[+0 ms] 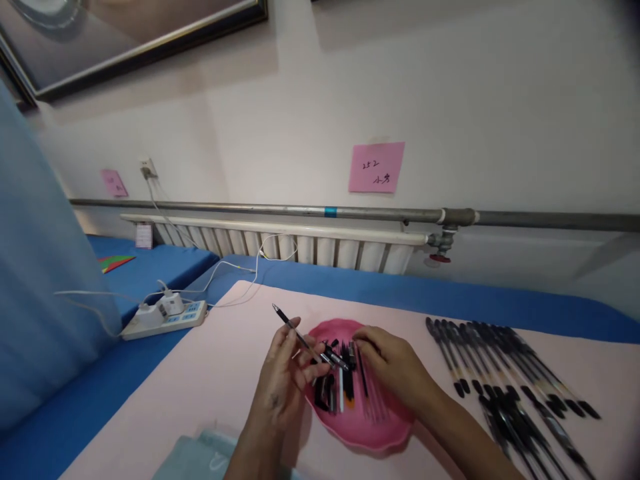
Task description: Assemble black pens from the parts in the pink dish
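My left hand (280,373) is closed around a clear-barrelled pen (289,323) with a black grip. The pen slants up to the left, tip outward, over the left rim of a pink scalloped plate (375,447). Black caps, dark sticks and clear tubes, which look like pen parts (348,383), lie in the plate. Above the plate's upper right side is my right hand (397,363), thumb and fingers pinched together. A small dark piece shows at its fingertips, too blurred to name.
Several black capped pens (480,353) lie in rows on the pink sheet (240,347) to the right, with another bunch (520,433) nearer. A pale teal cloth or bag (195,457) is at the front. A power strip (165,323) with cables sits left. A radiator (300,247) runs behind.
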`<state>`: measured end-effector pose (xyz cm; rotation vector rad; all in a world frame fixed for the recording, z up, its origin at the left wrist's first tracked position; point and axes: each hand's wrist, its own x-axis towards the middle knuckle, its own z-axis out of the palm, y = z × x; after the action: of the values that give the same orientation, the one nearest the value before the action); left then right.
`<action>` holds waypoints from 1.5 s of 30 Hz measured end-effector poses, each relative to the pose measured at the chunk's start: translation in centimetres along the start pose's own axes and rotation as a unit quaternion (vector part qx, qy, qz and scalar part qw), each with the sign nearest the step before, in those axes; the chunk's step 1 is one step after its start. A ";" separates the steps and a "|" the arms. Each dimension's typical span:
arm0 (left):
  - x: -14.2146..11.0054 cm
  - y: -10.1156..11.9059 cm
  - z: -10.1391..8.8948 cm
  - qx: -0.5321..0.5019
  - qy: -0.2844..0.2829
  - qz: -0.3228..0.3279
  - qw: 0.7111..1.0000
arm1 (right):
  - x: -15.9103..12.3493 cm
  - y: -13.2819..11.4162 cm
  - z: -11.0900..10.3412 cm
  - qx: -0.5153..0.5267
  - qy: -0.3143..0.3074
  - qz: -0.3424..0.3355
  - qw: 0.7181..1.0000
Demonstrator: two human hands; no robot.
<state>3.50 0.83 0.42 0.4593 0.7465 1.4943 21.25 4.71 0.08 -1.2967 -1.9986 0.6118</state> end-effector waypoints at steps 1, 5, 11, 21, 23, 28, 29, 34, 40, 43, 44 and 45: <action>0.0 -0.1 0.1 0.006 0.001 0.000 1.000 | 0.1 0.3 0.0 -0.013 0.000 -0.007 1.000; 0.0 -0.4 0.0 0.032 0.012 -0.001 0.999 | 0.2 1.0 0.4 -0.059 -0.006 -0.048 0.997; 0.3 -0.2 -0.4 0.023 0.040 -0.003 0.999 | 0.3 1.2 0.9 -0.106 -0.019 -0.093 0.990; 0.3 0.0 -0.4 0.002 0.068 0.004 0.998 | 1.0 0.2 3.3 -0.209 -0.094 -0.107 0.968; 0.3 -0.1 -0.4 0.005 0.067 0.002 0.998 | 1.0 0.2 3.5 -0.245 -0.091 -0.093 0.961; 0.4 -0.2 -0.4 0.007 0.064 0.003 0.998 | 1.1 0.9 3.6 -0.265 -0.076 -0.086 0.957; 0.4 -0.3 -0.4 0.005 0.064 0.002 0.998 | 1.1 1.0 3.6 -0.265 -0.074 -0.083 0.958; 0.6 -0.3 -0.6 -0.025 0.064 -0.008 0.998 | 1.2 0.3 2.5 -0.236 -0.026 -0.076 0.968; 0.6 -0.2 -0.5 -0.073 0.058 -0.025 0.995 | 0.4 -3.2 1.7 0.207 0.062 0.044 0.975; 0.5 -0.3 -0.3 -0.089 0.050 -0.015 0.995 | -0.2 -4.1 2.4 0.357 0.063 0.098 0.927; 0.5 -0.4 -0.2 -0.090 0.045 -0.016 0.995 | -0.3 -4.1 2.7 0.384 0.066 0.103 0.915; 0.5 -0.5 -0.2 -0.090 0.039 -0.019 0.995 | -0.4 -4.0 2.9 0.401 0.069 0.102 0.908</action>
<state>3.71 1.23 -0.10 0.2510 0.6716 1.5357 16.78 2.68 0.77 -0.9814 -1.2578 1.2401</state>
